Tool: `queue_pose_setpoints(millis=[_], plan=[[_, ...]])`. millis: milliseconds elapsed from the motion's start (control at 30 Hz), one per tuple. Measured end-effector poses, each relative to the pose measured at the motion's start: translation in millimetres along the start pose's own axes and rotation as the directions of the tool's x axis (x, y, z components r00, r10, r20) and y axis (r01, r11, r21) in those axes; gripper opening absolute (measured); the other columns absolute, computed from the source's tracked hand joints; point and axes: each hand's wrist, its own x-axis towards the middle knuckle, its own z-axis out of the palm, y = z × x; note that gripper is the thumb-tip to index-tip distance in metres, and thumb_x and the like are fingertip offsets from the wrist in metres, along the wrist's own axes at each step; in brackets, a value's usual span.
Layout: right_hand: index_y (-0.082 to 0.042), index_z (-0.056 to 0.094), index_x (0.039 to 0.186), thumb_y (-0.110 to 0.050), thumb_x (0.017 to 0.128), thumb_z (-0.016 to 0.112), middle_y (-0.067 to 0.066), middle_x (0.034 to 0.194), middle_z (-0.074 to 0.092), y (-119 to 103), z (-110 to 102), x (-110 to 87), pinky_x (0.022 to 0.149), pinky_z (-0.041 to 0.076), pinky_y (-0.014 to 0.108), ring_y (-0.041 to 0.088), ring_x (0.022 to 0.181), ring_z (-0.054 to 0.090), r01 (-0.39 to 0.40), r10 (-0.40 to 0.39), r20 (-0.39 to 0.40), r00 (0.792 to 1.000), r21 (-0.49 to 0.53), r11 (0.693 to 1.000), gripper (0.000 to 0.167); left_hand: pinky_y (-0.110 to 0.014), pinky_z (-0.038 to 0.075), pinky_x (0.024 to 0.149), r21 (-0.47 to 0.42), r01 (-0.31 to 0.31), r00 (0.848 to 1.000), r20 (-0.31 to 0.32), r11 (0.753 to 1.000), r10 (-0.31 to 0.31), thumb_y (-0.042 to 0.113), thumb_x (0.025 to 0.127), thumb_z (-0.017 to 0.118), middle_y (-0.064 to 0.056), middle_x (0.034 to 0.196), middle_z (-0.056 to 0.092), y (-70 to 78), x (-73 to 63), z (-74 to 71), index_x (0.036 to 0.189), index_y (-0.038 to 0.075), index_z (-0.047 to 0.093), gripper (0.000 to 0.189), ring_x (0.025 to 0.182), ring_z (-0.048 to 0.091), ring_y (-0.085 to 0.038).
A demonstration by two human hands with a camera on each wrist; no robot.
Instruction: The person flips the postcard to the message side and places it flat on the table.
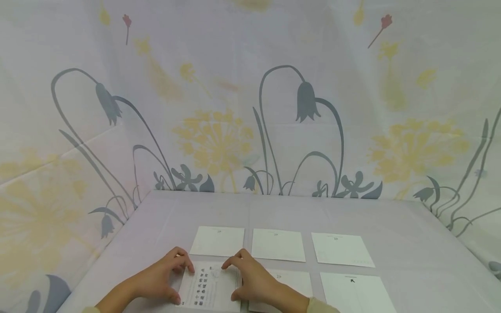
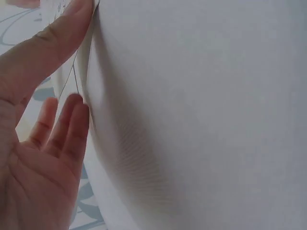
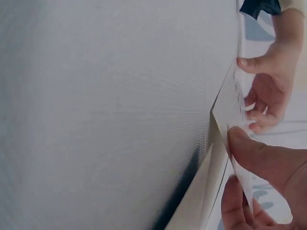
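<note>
A white card (image 1: 209, 287) printed with columns of dark characters and a faint drawing lies between both hands at the front of the table. My left hand (image 1: 162, 276) holds its left edge, thumb at the near corner and fingertips at the far one. On the right side my right hand (image 1: 256, 278) grips the card with fingers and thumb. In the right wrist view, its thumb (image 3: 244, 146) presses the card's face, which stands tilted there. The left wrist view shows the left thumb (image 2: 53, 45) against a paper edge, the other fingers below it.
Three pale cards (image 1: 278, 245) form a row behind the hands. Another card (image 1: 295, 280), partly covered by the right hand, and one with a small dark arrow mark (image 1: 358, 295) lie to the right. Flower-printed cloth (image 1: 235, 87) hangs behind the pale table (image 1: 274, 208).
</note>
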Motion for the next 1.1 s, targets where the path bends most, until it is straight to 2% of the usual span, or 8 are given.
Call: queue_pose_setpoints(millis=[200,333,433,533,633,733,933,1100], plan=[[-0.013,0.04,0.137,-0.003,0.059,0.085,0.0,0.096,0.052,-1.0,-2.0,0.2,0.059,0.046,0.02,0.005,0.065,0.05,-0.05,0.058,-0.035,0.998,0.188,0.981,0.091,-0.024,0.05,0.077,-0.167,0.018,0.999,-0.039,0.986,-0.025,0.015,0.065,0.084,-0.013,0.121,0.031,-0.6,0.0,2.7,0.112,0.014,0.051,0.057,0.086,0.052,-0.012],[-0.003,0.032,0.139,0.002,0.067,0.079,-0.003,0.079,0.058,0.9,-3.1,0.1,0.053,0.046,0.02,0.005,0.058,0.053,-0.067,0.085,-0.047,0.995,0.296,0.953,0.086,-0.025,0.051,0.07,-0.215,0.062,0.992,-0.092,0.975,-0.084,0.003,0.068,0.08,-0.015,0.121,0.031,-0.1,-0.8,4.3,0.119,0.011,0.047,0.061,0.079,0.053,-0.012],[0.0,0.036,0.133,0.003,0.077,0.071,0.0,0.08,0.063,2.2,-2.6,0.5,0.053,0.045,0.02,0.004,0.06,0.051,-0.064,0.08,-0.04,0.996,0.313,0.948,0.066,-0.024,0.051,0.065,-0.259,0.105,0.981,-0.129,0.96,-0.143,-0.001,0.071,0.077,-0.017,0.117,0.035,1.1,-0.8,5.0,0.122,0.008,0.043,0.061,0.074,0.055,-0.012],[0.002,0.04,0.125,0.005,0.084,0.062,0.01,0.089,0.066,4.2,-2.3,2.1,0.054,0.048,0.02,0.007,0.066,0.055,-0.056,0.063,-0.009,0.998,0.347,0.936,0.046,-0.025,0.051,0.063,-0.305,0.102,0.974,-0.162,0.947,-0.157,-0.001,0.075,0.073,-0.017,0.112,0.042,0.8,-0.3,4.5,0.123,0.001,0.038,0.059,0.073,0.058,-0.012],[0.002,0.045,0.118,0.006,0.087,0.056,0.015,0.095,0.066,6.5,-3.0,3.0,0.057,0.051,0.021,0.011,0.071,0.061,-0.052,0.049,0.018,0.999,0.395,0.917,0.032,-0.028,0.053,0.064,-0.36,0.065,0.974,-0.18,0.931,-0.137,0.0,0.082,0.068,-0.015,0.103,0.048,-1.6,-1.2,2.9,0.128,-0.004,0.028,0.061,0.075,0.06,-0.013],[0.001,0.051,0.108,0.005,0.086,0.059,0.011,0.088,0.066,7.3,-4.6,2.7,0.057,0.053,0.022,0.012,0.069,0.063,-0.038,0.046,-0.006,0.999,0.438,0.898,0.023,-0.032,0.055,0.065,-0.408,0.028,0.978,-0.178,0.912,-0.11,0.001,0.089,0.06,-0.013,0.095,0.049,-3.9,-2.9,1.0,0.133,-0.008,0.019,0.061,0.077,0.062,-0.014],[0.0,0.054,0.085,0.004,0.081,0.067,0.004,0.073,0.062,8.9,-7.8,2.0,0.056,0.054,0.024,0.014,0.062,0.062,0.01,0.064,-0.122,0.99,0.529,0.849,0.014,-0.034,0.055,0.068,-0.46,0.019,0.984,-0.148,0.888,-0.098,0.006,0.094,0.054,-0.015,0.096,0.057,-6.1,-4.4,-1.2,0.109,-0.013,0.042,0.028,0.08,0.063,-0.013],[-0.001,0.06,0.075,-0.004,0.079,0.072,0.0,0.067,0.061,12.4,-10.6,0.8,0.052,0.051,0.021,0.01,0.058,0.058,-0.014,0.094,-0.125,0.988,0.525,0.851,0.013,-0.029,0.054,0.07,-0.388,0.071,0.974,-0.172,0.919,-0.148,0.012,0.092,0.059,-0.016,0.096,0.063,-6.3,-5.4,-4.2,0.096,-0.005,0.052,0.019,0.082,0.063,-0.01]])
